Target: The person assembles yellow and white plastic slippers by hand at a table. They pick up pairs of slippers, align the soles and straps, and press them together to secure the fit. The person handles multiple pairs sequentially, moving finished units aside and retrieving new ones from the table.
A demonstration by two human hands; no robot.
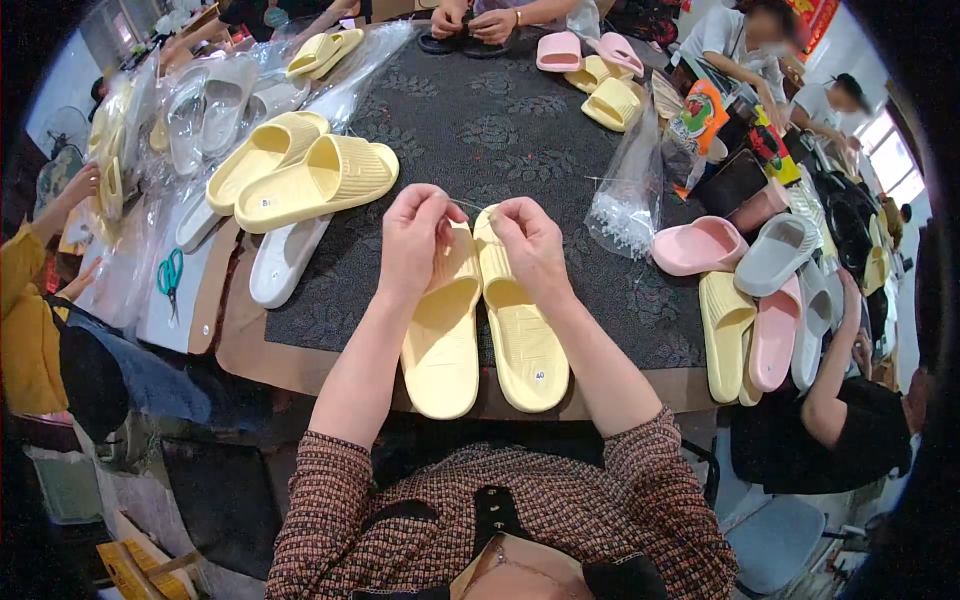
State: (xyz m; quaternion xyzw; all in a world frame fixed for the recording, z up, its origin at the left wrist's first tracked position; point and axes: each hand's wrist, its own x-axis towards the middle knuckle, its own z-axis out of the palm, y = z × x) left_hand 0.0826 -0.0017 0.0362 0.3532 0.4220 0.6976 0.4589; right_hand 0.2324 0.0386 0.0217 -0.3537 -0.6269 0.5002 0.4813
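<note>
Brown-edged table (255,350), dark floral mat (480,130) over most of it; clock read from mat centre, a pair of yellow slippers (442,350) lies side by side at 6, toe ends inward. At 4, a yellow, pink and grey slipper cluster (773,340); at 3, a clear bag of small white pieces (622,215); at 1, pink and yellow slippers (612,105). At 10, a white slipper (288,265) sits under more yellow slippers (318,185); at 9, teal-handled scissors (170,272) lie on a pale surface (202,285).
</note>
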